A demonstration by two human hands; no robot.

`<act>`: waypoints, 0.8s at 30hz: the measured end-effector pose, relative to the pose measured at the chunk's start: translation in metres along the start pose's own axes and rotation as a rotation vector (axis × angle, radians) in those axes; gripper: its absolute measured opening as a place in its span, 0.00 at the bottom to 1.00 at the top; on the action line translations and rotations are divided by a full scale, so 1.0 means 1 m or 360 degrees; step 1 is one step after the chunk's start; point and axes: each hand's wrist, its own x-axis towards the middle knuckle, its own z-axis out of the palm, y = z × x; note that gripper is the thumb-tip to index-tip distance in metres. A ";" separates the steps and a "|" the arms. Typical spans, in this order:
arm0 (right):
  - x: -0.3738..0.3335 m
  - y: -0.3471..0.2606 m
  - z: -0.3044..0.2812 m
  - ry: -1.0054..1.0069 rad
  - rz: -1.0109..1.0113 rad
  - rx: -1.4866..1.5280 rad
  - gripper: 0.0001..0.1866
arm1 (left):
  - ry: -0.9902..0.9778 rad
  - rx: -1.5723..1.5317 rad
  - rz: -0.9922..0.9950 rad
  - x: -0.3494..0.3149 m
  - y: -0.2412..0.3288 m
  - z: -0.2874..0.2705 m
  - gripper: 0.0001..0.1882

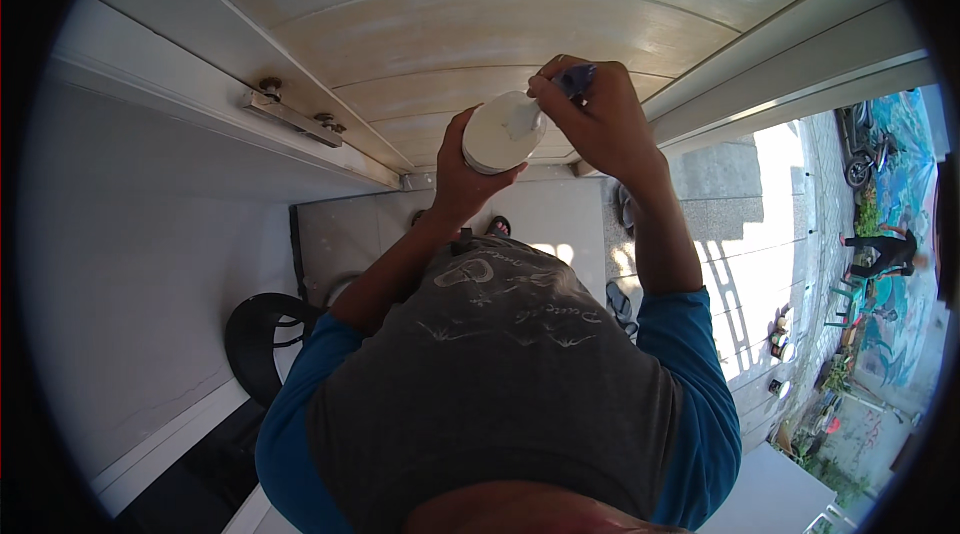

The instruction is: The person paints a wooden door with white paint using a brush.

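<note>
My left hand (462, 182) is wrapped round a round white tub (492, 152) and holds it up in front of a cream panelled door. The tub is tilted so that white paint shows inside it. Above its right rim, my right hand (608, 124) grips a paintbrush with a blue-purple handle (576, 81). The brush's pale end points down into the tub at the right side. My fingers partly cover the brush, and its bristles are hard to make out against the paint.
Close ahead stands the panelled door (520, 29), with patchy colour. A metal handle (292, 120) sticks out at its left. A black round-edged seat (250, 344) is at lower left. Sandals (621, 306) lie on the floor to the right. Far right, a person (888, 254) is near a green chair (850, 302).
</note>
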 end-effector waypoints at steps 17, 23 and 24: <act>-0.001 -0.040 0.044 0.0161 -0.0248 0.0350 0.06 | 0.0102 -0.0074 0.0042 0.005 -0.010 -0.048 0.44; 0.019 -0.059 0.076 0.0323 -0.0310 0.0399 0.06 | 0.0057 -0.0059 0.0053 0.016 -0.004 -0.091 0.45; 0.022 -0.064 0.080 0.0333 -0.0311 0.0393 0.06 | 0.0061 -0.0053 0.0046 0.016 -0.006 -0.098 0.45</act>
